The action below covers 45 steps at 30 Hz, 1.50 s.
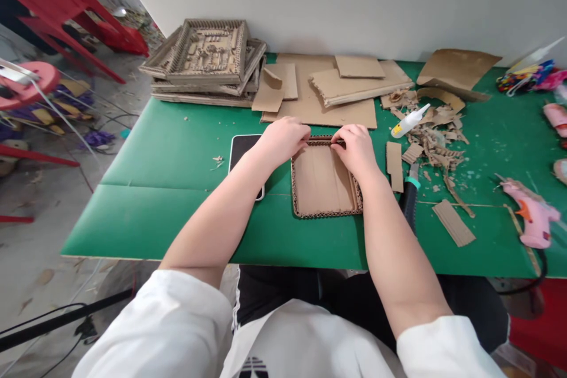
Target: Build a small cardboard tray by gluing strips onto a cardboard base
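Note:
A small cardboard frame [322, 184] with a corrugated rim lies flat on the green table [177, 165] in front of me. My left hand [283, 137] rests curled on its far left corner, fingers pressed onto the rim. My right hand [355, 146] pinches the far edge strip of the frame near its right corner. Both hands meet along the far rim. The strip itself is mostly hidden under my fingers.
A black phone [241, 150] lies left of the frame. Finished cardboard frames [206, 59] are stacked at the back left, flat cardboard sheets [336, 88] behind. A glue bottle [410, 121], cardboard scraps [436, 142], a black-handled tool [410, 195] and a pink glue gun [531, 215] lie to the right.

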### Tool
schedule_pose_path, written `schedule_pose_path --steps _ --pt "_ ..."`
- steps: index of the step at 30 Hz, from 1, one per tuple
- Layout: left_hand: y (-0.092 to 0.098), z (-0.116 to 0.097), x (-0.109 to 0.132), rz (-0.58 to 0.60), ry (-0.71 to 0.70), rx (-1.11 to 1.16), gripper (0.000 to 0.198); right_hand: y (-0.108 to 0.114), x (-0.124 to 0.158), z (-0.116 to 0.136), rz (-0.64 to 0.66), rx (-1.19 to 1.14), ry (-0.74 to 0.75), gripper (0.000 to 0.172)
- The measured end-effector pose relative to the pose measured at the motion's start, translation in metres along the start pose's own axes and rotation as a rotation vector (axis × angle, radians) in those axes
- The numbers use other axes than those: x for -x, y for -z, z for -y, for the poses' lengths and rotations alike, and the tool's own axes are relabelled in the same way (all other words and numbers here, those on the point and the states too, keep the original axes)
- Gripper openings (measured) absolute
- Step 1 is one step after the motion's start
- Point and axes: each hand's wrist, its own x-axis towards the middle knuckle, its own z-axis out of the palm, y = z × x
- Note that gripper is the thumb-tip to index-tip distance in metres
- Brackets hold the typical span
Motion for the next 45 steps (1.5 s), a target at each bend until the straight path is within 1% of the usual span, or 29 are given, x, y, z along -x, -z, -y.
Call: schedule_pose_path --steps 6,9,12,13,14,16,17,18,19,20,21,23,24,25,27,29,31,32,33,34,35,37,39,43,45 --pt "-0.006 -0.013 -0.002 0.014 0.015 -0.062 0.019 0.0 0.0 -0.001 -0.002 -0.006 0.003 0.01" --pt "-0.009 -0.015 -0.003 0.003 0.031 -0.089 0.019 0.0 0.001 -0.001 -0.002 -0.009 -0.001 0.01" --pt "-0.009 -0.015 -0.002 -0.02 0.038 -0.099 0.02 0.002 -0.001 -0.001 -0.033 -0.058 0.022 0.006" --pt "-0.007 -0.014 -0.002 -0.035 0.04 -0.091 0.019 0.004 -0.001 0.0 -0.077 -0.092 0.032 0.004" --pt "-0.005 -0.012 0.0 -0.057 0.045 -0.067 0.018 0.006 -0.002 0.0 -0.153 -0.132 0.03 0.005" --pt "0.003 -0.009 0.002 -0.126 0.052 0.053 0.015 0.01 -0.003 0.001 -0.379 -0.217 -0.041 0.017" --pt "0.007 -0.007 0.003 -0.168 0.061 0.159 0.013 0.012 -0.004 0.002 -0.498 -0.265 -0.105 0.023" --pt "0.01 -0.005 0.003 -0.208 0.075 0.298 0.011 0.014 -0.005 0.003 -0.59 -0.326 -0.171 0.028" --pt "0.012 -0.005 0.003 -0.244 0.093 0.463 0.011 0.015 -0.005 0.004 -0.625 -0.408 -0.226 0.031" --pt "0.013 -0.005 0.002 -0.27 0.113 0.639 0.011 0.015 -0.005 0.006 -0.594 -0.513 -0.257 0.032" --pt "0.013 -0.007 0.001 -0.286 0.138 0.81 0.011 0.015 -0.005 0.009 -0.505 -0.629 -0.264 0.032" --pt "0.009 -0.012 -0.002 -0.293 0.188 1.094 0.008 0.014 -0.005 0.016 -0.257 -0.832 -0.241 0.03" --pt "0.006 -0.016 -0.004 -0.285 0.208 1.192 0.006 0.013 -0.005 0.02 -0.148 -0.894 -0.227 0.028" --pt "0.003 -0.02 -0.005 -0.272 0.228 1.263 0.006 0.012 -0.004 0.023 -0.076 -0.924 -0.22 0.026" --pt "-0.003 -0.024 -0.008 -0.233 0.262 1.336 0.005 0.011 -0.003 0.028 -0.033 -0.912 -0.224 0.018" --pt "-0.005 -0.022 -0.009 -0.166 0.28 1.326 0.003 0.011 -0.003 0.028 -0.04 -0.836 -0.226 0.011" --pt "-0.004 -0.01 -0.009 -0.133 0.286 1.221 0.006 0.011 -0.002 0.024 -0.066 -0.667 -0.184 0.007" --pt "-0.003 -0.002 -0.008 -0.155 0.288 1.134 0.007 0.011 -0.002 0.021 -0.08 -0.545 -0.145 0.006" --pt "-0.001 0.007 -0.007 -0.23 0.301 1.029 0.009 0.011 -0.002 0.018 -0.089 -0.409 -0.102 0.007" --pt "0.002 0.016 -0.006 -0.328 0.345 0.9 0.009 0.011 -0.002 0.015 -0.088 -0.277 -0.059 0.009" --pt "0.004 0.024 -0.005 -0.395 0.382 0.798 0.012 0.01 -0.002 0.012 -0.077 -0.163 -0.023 0.011" --pt "0.008 0.034 -0.002 -0.418 0.388 0.679 0.015 0.009 -0.002 0.008 -0.035 -0.018 0.017 0.014" --pt "0.01 0.036 0.001 -0.369 0.334 0.591 0.017 0.008 -0.001 0.006 -0.002 0.049 0.028 0.016" --pt "0.005 0.028 0.0 -0.165 0.188 0.401 0.014 0.005 -0.001 0.006 0.027 0.108 0.013 0.017" --pt "0.0 0.024 -0.002 -0.1 0.132 0.314 0.012 0.003 -0.001 0.006 0.023 0.111 0.003 0.016"
